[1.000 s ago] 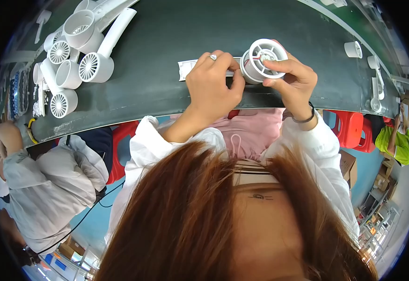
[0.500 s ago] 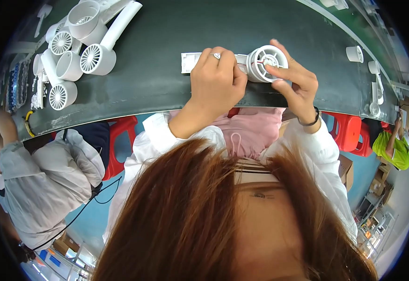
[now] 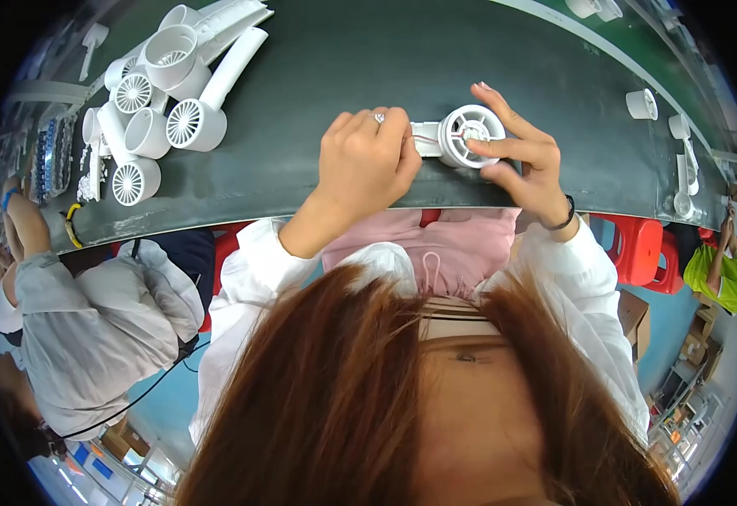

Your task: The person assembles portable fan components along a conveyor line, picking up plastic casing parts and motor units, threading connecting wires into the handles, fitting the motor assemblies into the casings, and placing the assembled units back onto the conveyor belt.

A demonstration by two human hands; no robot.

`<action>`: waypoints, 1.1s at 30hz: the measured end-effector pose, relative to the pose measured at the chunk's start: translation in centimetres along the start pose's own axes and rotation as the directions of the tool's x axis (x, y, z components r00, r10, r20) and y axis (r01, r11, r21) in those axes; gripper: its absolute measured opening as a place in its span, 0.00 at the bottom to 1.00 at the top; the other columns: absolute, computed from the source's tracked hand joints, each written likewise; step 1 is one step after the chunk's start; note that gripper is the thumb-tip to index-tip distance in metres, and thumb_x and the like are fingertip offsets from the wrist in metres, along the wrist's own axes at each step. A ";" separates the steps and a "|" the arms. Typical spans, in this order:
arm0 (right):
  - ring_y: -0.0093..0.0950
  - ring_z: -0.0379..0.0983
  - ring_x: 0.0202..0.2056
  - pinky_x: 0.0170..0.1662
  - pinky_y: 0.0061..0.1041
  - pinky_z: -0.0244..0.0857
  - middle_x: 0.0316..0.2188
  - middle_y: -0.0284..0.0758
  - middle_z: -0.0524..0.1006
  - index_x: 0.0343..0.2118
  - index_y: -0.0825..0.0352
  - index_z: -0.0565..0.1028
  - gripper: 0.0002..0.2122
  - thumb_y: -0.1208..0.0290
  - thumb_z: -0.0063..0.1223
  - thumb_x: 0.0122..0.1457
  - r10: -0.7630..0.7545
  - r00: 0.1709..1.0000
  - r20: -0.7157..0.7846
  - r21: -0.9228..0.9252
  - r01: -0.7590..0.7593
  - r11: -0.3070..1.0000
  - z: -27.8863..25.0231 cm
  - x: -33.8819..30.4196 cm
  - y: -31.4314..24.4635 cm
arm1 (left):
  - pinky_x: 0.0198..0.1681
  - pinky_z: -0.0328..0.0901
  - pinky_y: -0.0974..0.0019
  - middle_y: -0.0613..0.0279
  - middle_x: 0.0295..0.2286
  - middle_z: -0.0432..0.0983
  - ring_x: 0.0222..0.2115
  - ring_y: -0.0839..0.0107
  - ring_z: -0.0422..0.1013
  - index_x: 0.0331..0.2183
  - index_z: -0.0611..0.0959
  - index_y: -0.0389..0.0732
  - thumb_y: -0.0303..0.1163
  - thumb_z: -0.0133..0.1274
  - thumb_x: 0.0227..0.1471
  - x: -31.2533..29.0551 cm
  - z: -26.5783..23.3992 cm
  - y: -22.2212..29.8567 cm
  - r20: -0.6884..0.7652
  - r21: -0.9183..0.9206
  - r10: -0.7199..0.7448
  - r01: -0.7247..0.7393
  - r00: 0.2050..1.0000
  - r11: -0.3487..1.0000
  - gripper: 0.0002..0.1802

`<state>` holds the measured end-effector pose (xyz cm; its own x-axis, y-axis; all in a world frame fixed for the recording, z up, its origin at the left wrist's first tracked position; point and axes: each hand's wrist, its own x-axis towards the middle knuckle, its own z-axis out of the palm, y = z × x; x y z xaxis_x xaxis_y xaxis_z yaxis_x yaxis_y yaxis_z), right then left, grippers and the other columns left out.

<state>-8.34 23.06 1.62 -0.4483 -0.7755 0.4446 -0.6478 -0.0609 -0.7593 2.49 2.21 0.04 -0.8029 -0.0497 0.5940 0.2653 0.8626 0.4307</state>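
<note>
A white handheld fan housing lies in front of me, its round head at the right and its handle running left. Spokes cross the head's ring, with a small hub at its centre, and a thin reddish wire shows along the handle. My left hand, a ring on one finger, is closed over the handle and hides its far end. At the round head is my right hand: thumb at the lower rim, one finger reaching toward the hub, another raised above the rim.
A pile of white fan housings with slotted grilles stands at the left of the dark table. Small white parts lie beside it. At the right is a white cup-shaped part. Another person sits at my left, near red stools.
My left hand has slid left along the handle, away from the round head, baring more of the wire. My right hand stays at the head. The whole view has shifted slightly.
</note>
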 end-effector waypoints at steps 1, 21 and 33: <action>0.46 0.61 0.58 0.59 0.38 0.52 0.53 0.55 0.67 0.37 0.70 0.80 0.16 0.68 0.63 0.45 0.007 1.000 -0.001 -0.018 -0.007 1.000 0.0 0.4 -0.9 | 0.21 0.59 0.62 0.59 0.16 0.69 0.15 0.62 0.67 0.19 0.70 0.40 0.25 0.53 0.36 0.0 0.3 0.1 -0.044 0.011 0.021 -0.021 0.999 1.000 0.06; 0.38 0.67 0.54 0.65 0.45 0.36 0.45 0.40 0.77 0.50 0.71 0.70 0.35 0.62 0.70 0.37 0.103 0.968 0.231 -0.196 -0.057 0.979 -1.4 4.7 -0.6 | 0.19 0.60 0.64 0.62 0.14 0.67 0.14 0.62 0.65 0.20 0.70 0.41 0.24 0.54 0.35 -0.2 1.3 0.9 -0.157 0.097 -0.072 0.088 0.985 0.991 0.08; 0.43 0.63 0.56 0.61 0.37 0.50 0.54 0.54 0.66 0.53 0.80 0.64 0.40 0.72 0.72 0.35 0.196 0.978 -0.076 0.131 -0.185 0.974 1.3 0.7 -1.3 | 0.23 0.64 0.67 0.48 0.26 0.76 0.21 0.64 0.70 0.15 0.68 0.37 0.26 0.48 0.34 -2.8 2.0 1.5 -0.294 0.236 0.164 -0.095 0.942 0.967 0.06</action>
<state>-7.01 21.79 2.35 -0.6124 -0.7220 0.3219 -0.4669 0.0018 -0.8843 4.09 4.67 -2.33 -0.5556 -0.0533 0.8298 0.2070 0.9577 0.2001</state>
